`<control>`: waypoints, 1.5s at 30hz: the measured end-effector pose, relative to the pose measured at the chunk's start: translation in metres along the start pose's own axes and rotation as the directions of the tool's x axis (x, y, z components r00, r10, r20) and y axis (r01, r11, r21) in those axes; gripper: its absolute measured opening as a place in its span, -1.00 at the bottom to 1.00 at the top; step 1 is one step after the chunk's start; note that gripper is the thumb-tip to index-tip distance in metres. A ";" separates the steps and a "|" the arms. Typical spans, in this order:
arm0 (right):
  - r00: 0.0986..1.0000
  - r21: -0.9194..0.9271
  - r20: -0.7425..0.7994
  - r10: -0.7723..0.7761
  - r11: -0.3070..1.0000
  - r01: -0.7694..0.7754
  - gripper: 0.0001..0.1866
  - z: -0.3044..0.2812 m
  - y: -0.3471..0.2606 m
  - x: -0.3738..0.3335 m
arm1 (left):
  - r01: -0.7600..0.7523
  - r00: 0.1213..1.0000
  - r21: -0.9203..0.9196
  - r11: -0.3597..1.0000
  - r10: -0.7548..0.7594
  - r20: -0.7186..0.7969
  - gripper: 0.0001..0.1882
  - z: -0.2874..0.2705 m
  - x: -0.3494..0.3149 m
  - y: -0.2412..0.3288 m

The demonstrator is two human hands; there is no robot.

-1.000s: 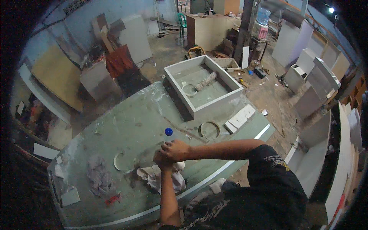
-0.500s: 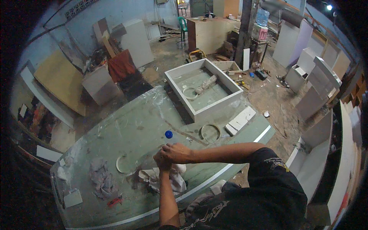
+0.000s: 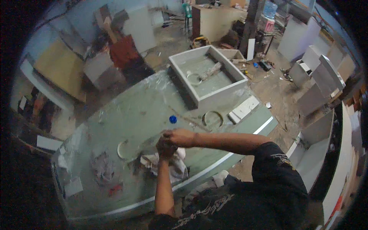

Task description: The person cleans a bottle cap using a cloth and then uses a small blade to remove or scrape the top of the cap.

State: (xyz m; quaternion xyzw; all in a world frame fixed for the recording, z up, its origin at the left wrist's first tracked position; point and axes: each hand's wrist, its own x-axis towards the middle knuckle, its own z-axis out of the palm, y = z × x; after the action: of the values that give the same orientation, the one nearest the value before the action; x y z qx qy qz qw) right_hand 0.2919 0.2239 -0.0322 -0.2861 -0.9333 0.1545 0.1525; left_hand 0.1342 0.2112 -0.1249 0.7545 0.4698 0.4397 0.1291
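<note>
Both hands meet over the near middle of the green table. My left hand (image 3: 166, 149) is closed, its fingers curled around something hidden. My right hand (image 3: 181, 137) is closed too and presses against the top of the left one; what lies between them cannot be made out. Just below the hands a crumpled whitish cloth (image 3: 174, 171) lies on the table, with a rounded pale thing (image 3: 179, 153) showing beside my left hand. A small blue cap (image 3: 173, 119) sits a little beyond my hands.
The green table (image 3: 126, 111) carries a white open frame (image 3: 222, 94), a tape-like ring (image 3: 212, 120), a pale ring (image 3: 122, 149), white strips (image 3: 244, 109) and a greyish crumpled cloth (image 3: 103, 168). Boards and cabinet parts (image 3: 326, 84) stand around on the floor.
The view has tilted slightly, so the table and frame sit higher in the picture. My hands stay joined over the cloth; my right forearm lies a bit differently.
</note>
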 end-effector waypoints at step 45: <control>0.993 0.607 0.008 0.117 0.788 -0.098 -0.72 -0.207 -0.153 -0.055 | 0.183 0.979 -0.798 0.575 -0.030 0.202 -0.39 -0.175 -0.008 0.205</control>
State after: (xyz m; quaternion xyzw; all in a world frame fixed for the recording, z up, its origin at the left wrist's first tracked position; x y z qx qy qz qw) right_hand 0.3380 0.1133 0.2015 -0.2768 -0.8145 0.4494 0.2407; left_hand 0.1177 0.0586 0.0973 0.6159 0.2486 0.5325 0.5247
